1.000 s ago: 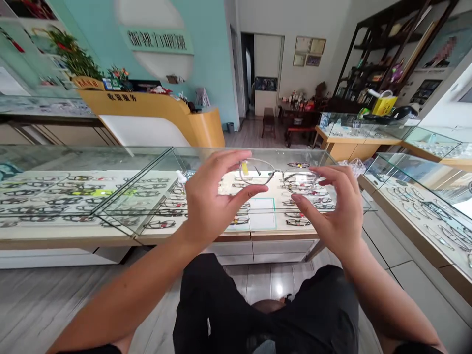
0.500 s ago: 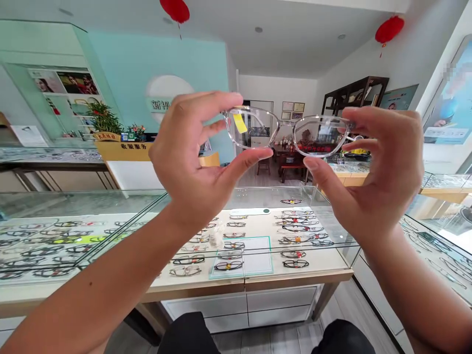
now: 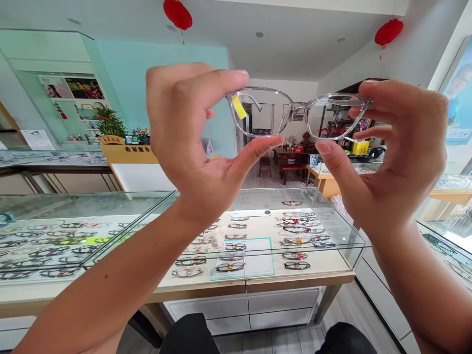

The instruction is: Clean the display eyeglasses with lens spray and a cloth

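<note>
A pair of eyeglasses (image 3: 300, 104) with a clear, thin frame is held up in front of me, level with the far room. A yellow sticker (image 3: 239, 107) is on the lens at the left side. My left hand (image 3: 195, 123) pinches that side, index finger at the top corner and thumb along the lower rim. On the other side, my right hand (image 3: 394, 132) grips the right corner with its index finger on top and its thumb under the rim. The temples are mostly hidden behind the lenses and fingers.
Below stands a glass display case (image 3: 258, 282) with several rows of eyeglasses inside, with another case (image 3: 33, 275) joining on the left. A further case (image 3: 448, 246) is at the right. Behind are a cashier counter (image 3: 136, 169) and a wooden table (image 3: 291, 160).
Both hands have lifted the eyeglasses higher and moved them slightly to the right, a little closer to me. The grip looks the same.
</note>
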A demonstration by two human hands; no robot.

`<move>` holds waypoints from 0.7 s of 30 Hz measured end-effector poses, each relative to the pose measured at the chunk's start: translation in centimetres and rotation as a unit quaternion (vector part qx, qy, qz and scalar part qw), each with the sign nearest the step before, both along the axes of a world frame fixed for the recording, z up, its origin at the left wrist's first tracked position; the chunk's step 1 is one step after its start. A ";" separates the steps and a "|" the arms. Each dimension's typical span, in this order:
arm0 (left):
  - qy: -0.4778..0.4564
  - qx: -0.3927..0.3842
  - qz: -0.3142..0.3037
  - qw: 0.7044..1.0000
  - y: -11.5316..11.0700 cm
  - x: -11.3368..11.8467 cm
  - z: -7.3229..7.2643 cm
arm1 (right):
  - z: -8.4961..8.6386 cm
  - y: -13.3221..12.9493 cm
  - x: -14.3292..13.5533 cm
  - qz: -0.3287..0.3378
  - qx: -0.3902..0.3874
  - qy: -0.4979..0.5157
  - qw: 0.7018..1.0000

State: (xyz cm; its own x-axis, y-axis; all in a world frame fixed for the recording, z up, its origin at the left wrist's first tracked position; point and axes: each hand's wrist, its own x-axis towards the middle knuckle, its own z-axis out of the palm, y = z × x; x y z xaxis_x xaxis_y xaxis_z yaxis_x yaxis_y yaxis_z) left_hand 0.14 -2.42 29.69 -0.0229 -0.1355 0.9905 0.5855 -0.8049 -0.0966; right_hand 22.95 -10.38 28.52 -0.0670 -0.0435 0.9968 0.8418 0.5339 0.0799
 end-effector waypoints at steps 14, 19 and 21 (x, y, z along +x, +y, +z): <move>-0.022 -0.141 -0.165 0.976 1.4 0.7 -0.4 | -0.4 2.2 0.5 0.009 -0.007 -0.009 1.000; 0.008 -0.081 -0.127 0.989 1.8 0.5 -0.2 | -0.6 2.1 0.6 -0.004 -0.012 -0.011 1.000; 0.025 -0.050 -0.120 0.991 2.6 0.5 -0.2 | -0.6 2.3 0.7 -0.007 -0.019 -0.015 1.000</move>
State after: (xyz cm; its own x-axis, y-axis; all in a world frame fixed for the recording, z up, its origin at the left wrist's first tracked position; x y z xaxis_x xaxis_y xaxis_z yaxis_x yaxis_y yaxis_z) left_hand 0.65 0.19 29.46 0.0076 -0.0336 0.9994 0.3717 -0.9277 -0.0340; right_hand 23.61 -8.06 27.91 -0.0978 -0.0053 0.9952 0.8462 0.5259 0.0860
